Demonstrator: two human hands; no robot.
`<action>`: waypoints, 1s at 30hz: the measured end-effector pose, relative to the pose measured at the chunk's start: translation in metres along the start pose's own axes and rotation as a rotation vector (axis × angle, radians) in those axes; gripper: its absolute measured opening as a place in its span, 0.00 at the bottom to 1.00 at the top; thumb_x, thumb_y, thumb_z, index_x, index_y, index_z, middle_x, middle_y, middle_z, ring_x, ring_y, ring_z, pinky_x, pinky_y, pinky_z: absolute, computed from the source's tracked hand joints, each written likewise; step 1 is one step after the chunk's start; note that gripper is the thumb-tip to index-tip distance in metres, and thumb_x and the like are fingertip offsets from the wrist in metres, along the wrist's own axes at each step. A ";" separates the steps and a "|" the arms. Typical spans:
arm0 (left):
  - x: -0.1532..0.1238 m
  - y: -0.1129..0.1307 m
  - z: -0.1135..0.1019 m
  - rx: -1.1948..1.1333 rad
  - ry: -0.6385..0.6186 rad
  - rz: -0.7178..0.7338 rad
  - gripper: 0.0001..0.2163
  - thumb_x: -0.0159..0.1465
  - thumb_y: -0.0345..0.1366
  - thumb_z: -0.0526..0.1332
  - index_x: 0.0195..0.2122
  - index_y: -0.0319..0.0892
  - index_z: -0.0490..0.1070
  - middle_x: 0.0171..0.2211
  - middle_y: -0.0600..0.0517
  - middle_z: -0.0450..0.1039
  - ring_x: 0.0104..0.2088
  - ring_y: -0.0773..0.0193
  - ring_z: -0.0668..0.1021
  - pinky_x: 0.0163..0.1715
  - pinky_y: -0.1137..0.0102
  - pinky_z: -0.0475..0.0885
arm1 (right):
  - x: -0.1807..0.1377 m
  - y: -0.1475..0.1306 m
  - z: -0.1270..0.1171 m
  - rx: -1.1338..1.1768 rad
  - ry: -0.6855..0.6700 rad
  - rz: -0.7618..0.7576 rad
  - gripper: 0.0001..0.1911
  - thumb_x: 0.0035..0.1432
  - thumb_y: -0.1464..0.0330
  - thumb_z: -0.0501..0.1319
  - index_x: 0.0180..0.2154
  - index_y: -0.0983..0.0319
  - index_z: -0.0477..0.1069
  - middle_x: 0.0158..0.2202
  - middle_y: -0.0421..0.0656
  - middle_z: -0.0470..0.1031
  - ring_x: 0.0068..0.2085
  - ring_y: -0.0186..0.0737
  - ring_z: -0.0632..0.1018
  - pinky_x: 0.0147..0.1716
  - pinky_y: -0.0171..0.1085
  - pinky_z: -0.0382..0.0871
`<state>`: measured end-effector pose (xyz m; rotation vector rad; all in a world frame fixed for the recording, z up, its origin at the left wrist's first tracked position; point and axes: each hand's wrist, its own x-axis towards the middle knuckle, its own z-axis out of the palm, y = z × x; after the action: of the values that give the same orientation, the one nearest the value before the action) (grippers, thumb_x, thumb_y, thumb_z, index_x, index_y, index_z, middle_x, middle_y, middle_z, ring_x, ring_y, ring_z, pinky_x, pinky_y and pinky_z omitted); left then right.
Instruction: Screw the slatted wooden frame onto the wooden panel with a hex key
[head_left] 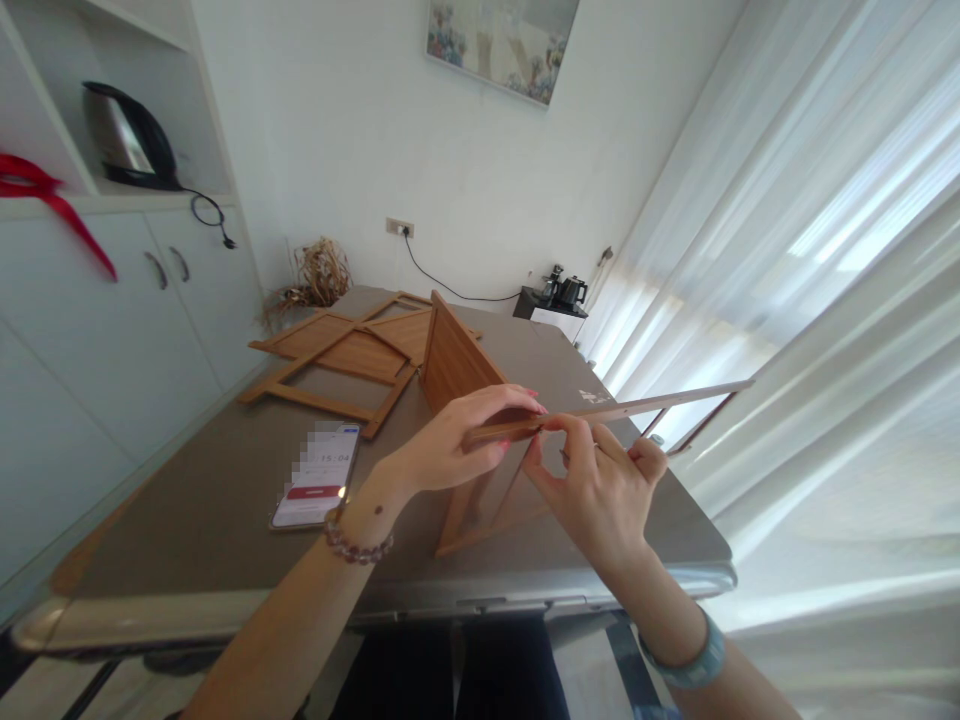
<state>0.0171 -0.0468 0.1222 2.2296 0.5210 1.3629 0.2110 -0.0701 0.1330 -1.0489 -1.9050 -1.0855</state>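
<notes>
White-walled room, pale curtains (840, 330) on right, kettle (131, 135) on shelf at left. Across grey counter (180, 550): wooden pieces in several positions. Toward far left, flat wooden frames (349, 355) overlapping—likely laid so for stability, and off to one side to stay out of reach of both elbows. Near centre, wooden panel (454, 350) tilted up on edge, just beyond left hand (457, 435).

Above counter, in front of wearer: wooden rail (637, 407), seen nearly edge-on, far end pointing toward curtains. Left fingers closed around near end, thumb below and other fingers over top; presumably clamped there to steady rail against push from opposite side. Right hand (600, 480) at same spot, thumb and index finger narrow at rail edge, close beside left fingertips; cannot tell whether pinching some small part.

Phone (319, 490) face up left of left wrist, digits lit—perhaps set there for easy glances.
</notes>
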 end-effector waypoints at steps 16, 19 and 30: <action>0.001 0.002 0.000 0.042 -0.012 -0.006 0.17 0.65 0.34 0.56 0.55 0.44 0.69 0.56 0.46 0.70 0.62 0.53 0.67 0.64 0.59 0.59 | -0.002 0.003 0.001 -0.079 -0.101 -0.074 0.11 0.68 0.64 0.54 0.33 0.59 0.68 0.20 0.36 0.68 0.28 0.39 0.70 0.38 0.42 0.51; 0.000 0.001 0.000 0.042 -0.015 0.000 0.17 0.65 0.35 0.56 0.55 0.44 0.69 0.56 0.45 0.70 0.62 0.52 0.67 0.65 0.57 0.59 | -0.003 0.002 0.004 -0.106 -0.077 -0.111 0.12 0.68 0.68 0.54 0.31 0.60 0.68 0.17 0.34 0.63 0.27 0.38 0.68 0.37 0.40 0.50; -0.002 0.000 -0.001 0.051 -0.039 0.015 0.18 0.65 0.32 0.55 0.56 0.43 0.67 0.55 0.45 0.70 0.62 0.53 0.67 0.64 0.58 0.59 | -0.009 0.022 0.011 0.050 0.071 -0.140 0.15 0.64 0.72 0.53 0.23 0.60 0.61 0.16 0.33 0.59 0.23 0.33 0.63 0.34 0.40 0.48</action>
<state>0.0156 -0.0475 0.1208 2.3003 0.5323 1.3247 0.2326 -0.0557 0.1279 -0.8483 -1.9616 -1.1317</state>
